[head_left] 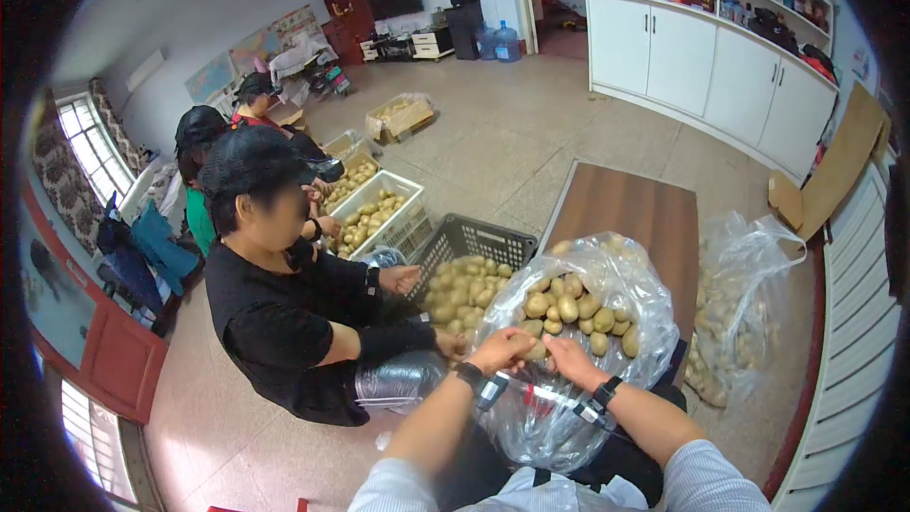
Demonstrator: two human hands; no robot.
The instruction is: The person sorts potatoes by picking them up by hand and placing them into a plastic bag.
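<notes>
My left hand (502, 350) and my right hand (572, 360) are close together at the near rim of a clear plastic bag (654, 308). Between their fingertips is a potato (536, 351), which both hands pinch. Several more potatoes (567, 306) lie in the open bag just beyond my hands. The bag rests at the near end of a brown wooden table (611, 199). Each of my wrists carries a black band with a small device.
Left of me, a seated co-worker (275, 322) reaches over a dark crate (488, 239) of potatoes. Two more people sit behind, by a white crate (408, 218). A filled plastic bag (744, 308) stands right of the table. White cabinets (682, 62) line the back.
</notes>
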